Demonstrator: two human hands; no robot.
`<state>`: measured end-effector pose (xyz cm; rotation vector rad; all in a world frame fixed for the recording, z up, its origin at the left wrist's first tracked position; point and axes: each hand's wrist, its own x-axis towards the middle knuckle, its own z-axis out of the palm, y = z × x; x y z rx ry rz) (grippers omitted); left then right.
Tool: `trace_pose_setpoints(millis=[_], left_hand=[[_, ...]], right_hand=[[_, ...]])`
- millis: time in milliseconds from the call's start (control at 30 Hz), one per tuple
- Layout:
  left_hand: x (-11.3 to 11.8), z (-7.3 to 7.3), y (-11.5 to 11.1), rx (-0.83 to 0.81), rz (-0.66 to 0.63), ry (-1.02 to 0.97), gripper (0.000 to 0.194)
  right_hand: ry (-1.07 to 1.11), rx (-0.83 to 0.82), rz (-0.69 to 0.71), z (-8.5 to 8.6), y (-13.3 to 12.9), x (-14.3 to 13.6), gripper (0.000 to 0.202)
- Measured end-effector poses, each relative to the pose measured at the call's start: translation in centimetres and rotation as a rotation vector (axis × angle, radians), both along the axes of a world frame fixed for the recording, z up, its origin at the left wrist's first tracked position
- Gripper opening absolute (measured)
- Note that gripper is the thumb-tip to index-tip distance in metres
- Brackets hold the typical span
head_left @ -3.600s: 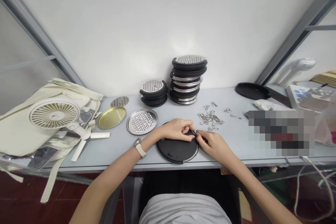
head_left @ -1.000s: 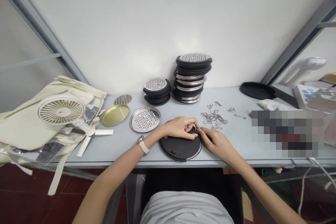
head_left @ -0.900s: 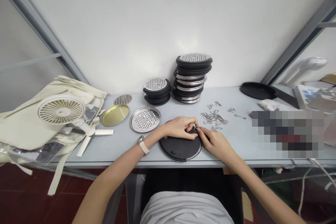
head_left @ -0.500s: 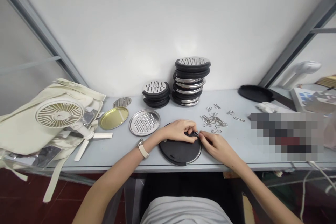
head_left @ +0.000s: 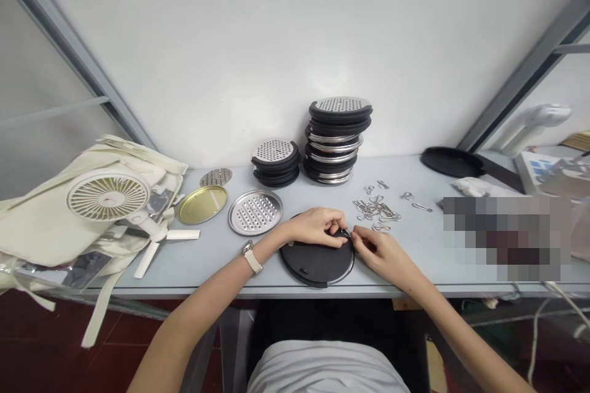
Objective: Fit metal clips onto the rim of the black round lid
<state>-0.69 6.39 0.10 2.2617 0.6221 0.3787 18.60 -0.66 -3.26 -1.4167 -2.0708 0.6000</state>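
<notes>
A round black disc (head_left: 318, 264) with a partly bare metal rim lies on the table near its front edge. My left hand (head_left: 319, 227) rests over its far side, fingers curled round a small black part at the rim. Against the right rim, my right hand (head_left: 378, 252) pinches with thumb and forefinger close to the left fingertips. A glint of thin metal shows between the two hands, too small to make out fully. Right of the hands lies a loose heap of bent wire clips (head_left: 378, 210).
A tall stack of black-rimmed perforated discs (head_left: 336, 141) stands by the wall, a shorter stack (head_left: 275, 163) beside it. Left lie a metal grater disc (head_left: 255, 213), a gold lid (head_left: 201, 204), a white fan (head_left: 109, 198) and a cream bag (head_left: 37, 215). A black tray (head_left: 452, 161) sits back right.
Both hands keep nearly the same hold at the disc's rim, with only slight finger movement. The whole view has shifted a little.
</notes>
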Motion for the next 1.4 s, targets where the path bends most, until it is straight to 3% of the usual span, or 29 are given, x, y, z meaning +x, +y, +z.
trace_pose_setpoints(millis=[833, 1200, 1300, 1367, 1400], left_hand=[[0.0, -0.2, 0.1, -0.022, -0.01, -0.002, 0.018], [0.0, -0.2, 0.1, 0.148, -0.011, 0.021, 0.022], [0.1, 1.5, -0.8, 0.311, 0.03, 0.049, 0.029], [0.0, 3.9, -3.0, 0.466, -0.013, 0.01, 0.016], [-0.3, 5.4, -4.6, 0.523, -0.058, -0.031, 0.019]], right_hand=[[0.157, -0.046, 0.002, -0.2, 0.6, 0.5, 0.036], [-0.084, 0.026, 0.029, -0.1, 0.2, -0.1, 0.034], [-0.076, 0.026, 0.029, 0.0, 0.2, 0.1, 0.035], [-0.05, 0.016, 0.042, 0.1, 0.1, 0.2, 0.033], [-0.036, 0.012, 0.044, 0.3, 0.0, 0.2, 0.033]])
